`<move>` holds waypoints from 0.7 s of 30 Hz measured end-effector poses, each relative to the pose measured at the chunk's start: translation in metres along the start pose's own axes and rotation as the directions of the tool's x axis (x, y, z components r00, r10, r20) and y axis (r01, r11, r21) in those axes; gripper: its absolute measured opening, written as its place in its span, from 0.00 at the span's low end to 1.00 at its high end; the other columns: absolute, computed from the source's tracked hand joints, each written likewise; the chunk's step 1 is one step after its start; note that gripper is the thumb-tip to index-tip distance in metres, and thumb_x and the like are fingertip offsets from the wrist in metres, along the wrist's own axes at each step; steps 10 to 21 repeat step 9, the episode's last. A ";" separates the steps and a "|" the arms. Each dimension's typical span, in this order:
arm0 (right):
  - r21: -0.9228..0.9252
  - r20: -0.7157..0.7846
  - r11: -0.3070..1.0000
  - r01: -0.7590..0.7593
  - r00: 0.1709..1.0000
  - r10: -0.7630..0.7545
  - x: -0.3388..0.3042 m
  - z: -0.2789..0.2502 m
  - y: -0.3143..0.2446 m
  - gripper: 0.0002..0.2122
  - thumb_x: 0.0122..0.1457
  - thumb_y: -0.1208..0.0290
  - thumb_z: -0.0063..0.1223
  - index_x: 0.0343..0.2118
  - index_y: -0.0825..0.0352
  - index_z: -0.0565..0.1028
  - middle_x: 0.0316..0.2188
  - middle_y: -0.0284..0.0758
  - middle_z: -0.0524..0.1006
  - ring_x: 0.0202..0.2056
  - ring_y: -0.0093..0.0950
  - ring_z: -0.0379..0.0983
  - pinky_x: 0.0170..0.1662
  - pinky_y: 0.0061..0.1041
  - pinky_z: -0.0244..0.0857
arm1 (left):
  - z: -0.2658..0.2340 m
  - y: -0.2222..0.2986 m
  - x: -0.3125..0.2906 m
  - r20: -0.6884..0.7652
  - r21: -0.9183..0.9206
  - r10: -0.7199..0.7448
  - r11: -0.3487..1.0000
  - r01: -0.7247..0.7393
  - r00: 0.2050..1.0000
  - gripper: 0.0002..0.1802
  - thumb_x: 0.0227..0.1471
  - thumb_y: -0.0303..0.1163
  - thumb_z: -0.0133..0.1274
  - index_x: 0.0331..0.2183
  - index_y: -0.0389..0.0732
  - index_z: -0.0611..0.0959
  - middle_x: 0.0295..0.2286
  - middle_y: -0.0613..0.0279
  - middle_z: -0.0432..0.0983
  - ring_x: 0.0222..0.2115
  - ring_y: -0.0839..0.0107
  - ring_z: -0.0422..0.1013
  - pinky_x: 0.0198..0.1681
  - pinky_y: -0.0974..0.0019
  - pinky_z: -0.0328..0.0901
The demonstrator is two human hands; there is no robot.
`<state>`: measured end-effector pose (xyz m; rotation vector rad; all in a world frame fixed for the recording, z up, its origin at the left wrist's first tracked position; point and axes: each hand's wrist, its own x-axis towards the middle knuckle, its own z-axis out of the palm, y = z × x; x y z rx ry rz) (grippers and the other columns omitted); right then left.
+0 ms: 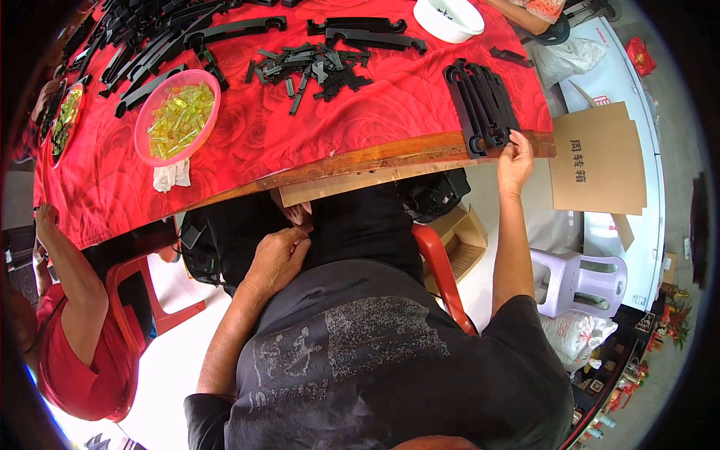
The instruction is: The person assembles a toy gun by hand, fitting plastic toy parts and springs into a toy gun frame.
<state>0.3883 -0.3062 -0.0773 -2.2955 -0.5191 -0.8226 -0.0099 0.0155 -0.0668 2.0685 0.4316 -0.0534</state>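
Note:
My right hand (516, 163) is at the table's front right edge, its thumb and fingers closed on the near end of a long black plastic part. That part belongs to a row of several long black plastic parts (481, 105) lying side by side, with hooked ends. My left hand (280, 256) rests on my lap with its fingers curled in, and nothing shows in it. Farther in lies a loose pile of small black plastic pieces (315, 69). To its left stands a pink bowl (215, 112) of clear yellow pieces.
Long black parts (161, 41) are heaped at the far left, beyond the red tablecloth (262, 139). A white bowl (450, 36) stands at the back. Right of the table are a cardboard sheet (600, 161) and a lilac stool (574, 277). A co-worker in red (82, 360) sits left.

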 end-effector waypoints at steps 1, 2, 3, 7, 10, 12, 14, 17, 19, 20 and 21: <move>-0.089 0.172 0.984 -0.152 0.971 0.165 0.000 -0.005 -0.018 0.15 0.51 0.81 0.53 0.43 0.64 0.79 0.40 0.37 0.79 0.33 0.31 0.77 0.38 0.30 0.72 | 0.000 -0.002 0.000 -0.005 0.000 -0.007 1.000 0.007 1.000 0.10 0.54 0.29 0.54 0.35 0.30 0.82 0.30 0.43 0.79 0.32 0.46 0.76 0.37 0.52 0.69; -0.090 0.172 0.984 -0.151 0.971 0.165 -0.002 -0.006 -0.024 0.15 0.51 0.81 0.53 0.43 0.64 0.79 0.40 0.37 0.79 0.33 0.31 0.77 0.38 0.30 0.72 | 0.001 -0.002 0.000 0.001 0.000 -0.015 1.000 0.015 1.000 0.10 0.54 0.29 0.54 0.35 0.30 0.82 0.30 0.43 0.79 0.32 0.46 0.76 0.37 0.52 0.69; -0.040 0.182 0.994 -0.103 0.977 0.108 -0.003 -0.006 -0.029 0.14 0.51 0.81 0.53 0.43 0.64 0.79 0.41 0.37 0.78 0.33 0.31 0.77 0.39 0.31 0.72 | 0.002 -0.002 0.001 0.007 -0.001 -0.023 1.000 0.023 1.000 0.10 0.54 0.29 0.54 0.35 0.30 0.82 0.30 0.43 0.79 0.32 0.46 0.76 0.36 0.52 0.69; -0.085 0.210 0.996 -0.010 0.977 0.028 -0.005 -0.006 -0.020 0.13 0.52 0.79 0.57 0.42 0.64 0.79 0.44 0.38 0.77 0.38 0.35 0.78 0.43 0.33 0.72 | 0.003 -0.006 0.001 0.005 0.026 0.016 1.000 -0.016 1.000 0.11 0.54 0.29 0.55 0.35 0.31 0.82 0.30 0.43 0.79 0.32 0.46 0.76 0.36 0.52 0.69; -0.084 0.268 0.994 -0.063 0.960 0.083 -0.004 -0.008 -0.025 0.13 0.52 0.78 0.59 0.42 0.64 0.79 0.44 0.39 0.77 0.41 0.36 0.78 0.44 0.34 0.72 | 0.002 -0.005 0.000 0.006 0.016 -0.006 1.000 0.006 1.000 0.11 0.54 0.30 0.55 0.36 0.31 0.82 0.30 0.43 0.79 0.32 0.46 0.76 0.36 0.52 0.69; -0.084 0.268 0.994 -0.063 0.960 0.083 -0.004 -0.008 -0.025 0.13 0.52 0.78 0.59 0.42 0.64 0.79 0.44 0.39 0.77 0.41 0.36 0.78 0.44 0.34 0.72 | 0.002 -0.005 0.000 0.006 0.016 -0.006 1.000 0.006 1.000 0.11 0.54 0.30 0.55 0.36 0.31 0.82 0.30 0.43 0.79 0.32 0.46 0.76 0.36 0.52 0.69; -0.084 0.268 0.994 -0.063 0.960 0.083 -0.004 -0.008 -0.025 0.13 0.52 0.78 0.59 0.42 0.64 0.79 0.44 0.39 0.77 0.41 0.36 0.78 0.44 0.34 0.72 | 0.002 -0.005 0.000 0.006 0.016 -0.006 1.000 0.006 1.000 0.11 0.54 0.30 0.55 0.36 0.31 0.82 0.30 0.43 0.79 0.32 0.46 0.76 0.36 0.52 0.69; -0.084 0.268 0.994 -0.063 0.960 0.083 -0.004 -0.008 -0.025 0.13 0.52 0.78 0.59 0.42 0.64 0.79 0.44 0.39 0.77 0.41 0.36 0.78 0.44 0.34 0.72 | 0.002 -0.005 0.000 0.006 0.016 -0.006 1.000 0.006 1.000 0.11 0.54 0.30 0.55 0.36 0.31 0.82 0.30 0.43 0.79 0.32 0.46 0.76 0.36 0.52 0.69; -0.084 0.268 0.994 -0.063 0.960 0.083 -0.004 -0.008 -0.025 0.13 0.52 0.78 0.59 0.42 0.64 0.79 0.44 0.39 0.77 0.41 0.36 0.78 0.44 0.34 0.72 | 0.002 -0.005 0.000 0.006 0.016 -0.006 1.000 0.006 1.000 0.11 0.54 0.30 0.55 0.36 0.31 0.82 0.30 0.43 0.79 0.32 0.46 0.76 0.36 0.52 0.69; -0.084 0.268 0.994 -0.063 0.960 0.083 -0.004 -0.008 -0.025 0.13 0.52 0.78 0.59 0.42 0.64 0.79 0.44 0.39 0.77 0.41 0.36 0.78 0.44 0.34 0.72 | 0.002 -0.005 0.000 0.006 0.016 -0.006 1.000 0.006 1.000 0.11 0.54 0.30 0.55 0.36 0.31 0.82 0.30 0.43 0.79 0.32 0.46 0.76 0.36 0.52 0.69; -0.084 0.268 0.994 -0.063 0.960 0.083 -0.004 -0.008 -0.025 0.13 0.52 0.78 0.59 0.42 0.64 0.79 0.44 0.39 0.77 0.41 0.36 0.78 0.44 0.34 0.72 | 0.002 -0.005 0.000 0.006 0.016 -0.006 1.000 0.006 1.000 0.11 0.54 0.30 0.55 0.36 0.31 0.82 0.30 0.43 0.79 0.32 0.46 0.76 0.36 0.52 0.69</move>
